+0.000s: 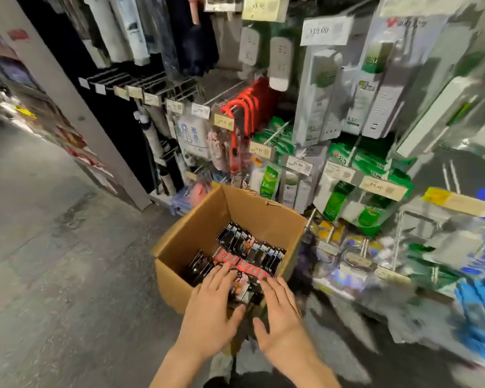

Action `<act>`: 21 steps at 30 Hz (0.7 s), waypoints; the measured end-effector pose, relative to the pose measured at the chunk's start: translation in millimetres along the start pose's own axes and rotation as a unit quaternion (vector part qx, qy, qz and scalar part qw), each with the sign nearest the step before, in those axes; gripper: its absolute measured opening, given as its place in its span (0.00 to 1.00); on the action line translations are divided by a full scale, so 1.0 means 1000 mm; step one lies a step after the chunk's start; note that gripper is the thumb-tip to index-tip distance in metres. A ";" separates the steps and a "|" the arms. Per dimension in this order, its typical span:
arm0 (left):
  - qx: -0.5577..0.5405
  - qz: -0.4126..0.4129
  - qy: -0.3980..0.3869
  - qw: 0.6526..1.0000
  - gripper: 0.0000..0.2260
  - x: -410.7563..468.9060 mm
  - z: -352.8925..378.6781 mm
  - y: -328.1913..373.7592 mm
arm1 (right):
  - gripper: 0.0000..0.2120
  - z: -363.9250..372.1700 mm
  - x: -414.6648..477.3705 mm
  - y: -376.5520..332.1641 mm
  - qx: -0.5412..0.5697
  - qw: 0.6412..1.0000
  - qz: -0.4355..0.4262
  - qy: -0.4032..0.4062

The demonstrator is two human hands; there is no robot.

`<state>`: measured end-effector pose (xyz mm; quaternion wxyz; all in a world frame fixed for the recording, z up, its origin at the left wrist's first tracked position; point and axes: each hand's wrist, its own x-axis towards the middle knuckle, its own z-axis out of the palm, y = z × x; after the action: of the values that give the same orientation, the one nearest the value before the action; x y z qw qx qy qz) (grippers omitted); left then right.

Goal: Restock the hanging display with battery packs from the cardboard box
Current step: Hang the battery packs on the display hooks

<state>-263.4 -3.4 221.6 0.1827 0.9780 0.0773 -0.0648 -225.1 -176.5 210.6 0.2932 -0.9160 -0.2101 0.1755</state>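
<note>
I see the battery packs (249,253), black and red carded ones, lying in loose rows on the bottom of the open cardboard box (174,281), mostly toward its right and near sides. The box stands on the floor at the foot of the hanging display (347,163), its flaps folded outward.

Both hands reach into the near end of the box. My left hand (210,309) is palm down with its fingers straight and slightly spread, fingertips over the packs. My right hand (280,315) lies just beside it in the same flat pose. Neither has hold of anything, and I cannot tell whether the fingertips touch the packs.

The display fills the right and far side. White boxed power strips (319,99) hang high on it, green packets (370,166) sit lower, and a bunch of red goods (244,107) hangs on a hook left of them. Pale price tags (298,165) sit at the hook ends. Its far right is blurred.

Left of the display a grey pillar (59,93) slants down to the floor (53,247), which is mottled grey concrete running away to the left.
</note>
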 end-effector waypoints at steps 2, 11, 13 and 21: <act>0.004 0.030 -0.018 0.999 0.33 0.036 0.007 -0.027 | 0.36 0.014 0.023 -0.006 0.015 0.999 0.037 0.012; -0.067 0.077 -0.134 0.986 0.28 0.175 0.059 -0.093 | 0.27 0.084 0.118 -0.022 0.067 0.970 0.213 0.097; -0.081 0.061 -0.188 0.977 0.26 0.203 0.077 -0.096 | 0.33 0.087 0.125 -0.021 0.036 0.966 0.247 0.061; -0.127 0.031 -0.292 0.947 0.19 0.279 0.157 -0.079 | 0.36 0.098 0.167 -0.003 0.114 0.924 0.361 0.051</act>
<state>-19.3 47.6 6.0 0.3218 0.8868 -0.0026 -0.3319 -127.6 -47.9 104.3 0.3225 -0.8981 0.1712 0.2453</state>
